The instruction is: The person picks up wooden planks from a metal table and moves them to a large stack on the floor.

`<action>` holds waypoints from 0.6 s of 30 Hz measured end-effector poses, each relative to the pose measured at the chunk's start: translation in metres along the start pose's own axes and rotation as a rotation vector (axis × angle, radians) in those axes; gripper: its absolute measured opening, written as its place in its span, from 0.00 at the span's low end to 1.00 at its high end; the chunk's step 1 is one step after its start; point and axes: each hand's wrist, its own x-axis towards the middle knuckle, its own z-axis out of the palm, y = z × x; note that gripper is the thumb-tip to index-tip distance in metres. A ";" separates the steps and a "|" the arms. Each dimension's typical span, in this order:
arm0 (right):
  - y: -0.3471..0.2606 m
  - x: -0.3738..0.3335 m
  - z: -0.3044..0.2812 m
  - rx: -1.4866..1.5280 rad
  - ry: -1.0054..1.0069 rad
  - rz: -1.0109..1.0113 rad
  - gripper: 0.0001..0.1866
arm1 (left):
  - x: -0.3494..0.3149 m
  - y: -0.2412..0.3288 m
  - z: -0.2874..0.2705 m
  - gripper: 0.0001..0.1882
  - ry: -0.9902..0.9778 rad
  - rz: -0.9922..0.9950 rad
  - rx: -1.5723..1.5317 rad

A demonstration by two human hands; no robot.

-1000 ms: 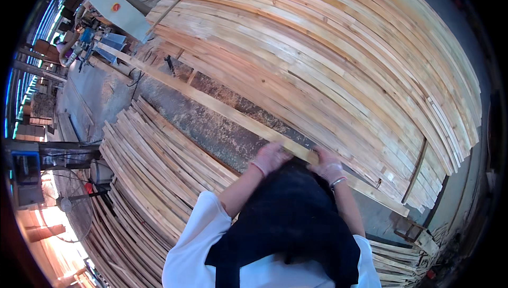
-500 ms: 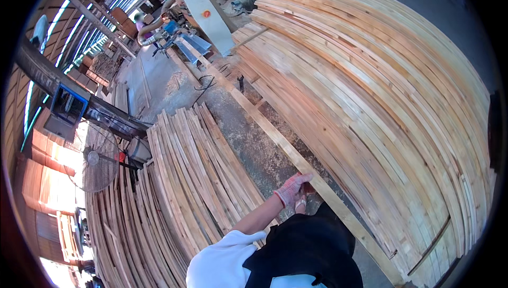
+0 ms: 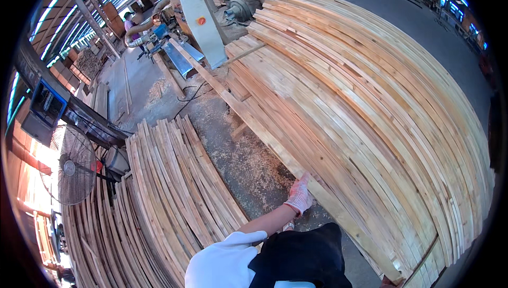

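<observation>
Wooden boards make up the big stack (image 3: 370, 108) on my right; a lower pile of slats (image 3: 174, 192) lies on my left, sawdust-strewn floor (image 3: 238, 150) between them. One long plank (image 3: 254, 118) runs along the stack's near edge toward a saw machine (image 3: 174, 39). My gloved left hand (image 3: 299, 195) rests on that plank, fingers curled over its edge. My right hand is out of sight

a concrete floor (image 3: 248, 155) strewn with sawdust runs between wood stacks. a standing fan (image 3: 71, 166) sits at the left, a saw machine (image 3: 180, 34) at the far end. daylight enters through roof panels (image 3: 79, 18) upper left.
</observation>
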 end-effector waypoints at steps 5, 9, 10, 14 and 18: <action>0.107 0.023 0.100 0.042 0.023 0.161 0.49 | 0.070 0.100 -0.006 0.13 0.075 0.190 0.011; 0.218 0.025 0.235 -0.408 0.051 -0.171 0.35 | 0.109 0.206 -0.017 0.20 -0.040 0.110 -0.033; 0.236 0.028 0.266 -0.407 0.123 -0.111 0.36 | 0.109 0.217 -0.023 0.20 -0.132 0.121 -0.009; 0.277 0.041 0.345 -0.526 -0.046 0.066 0.32 | 0.062 0.159 -0.045 0.24 -0.424 -0.220 0.253; 0.306 0.070 0.380 -1.366 -0.256 0.044 0.29 | 0.003 0.044 -0.044 0.26 -0.580 -0.711 0.684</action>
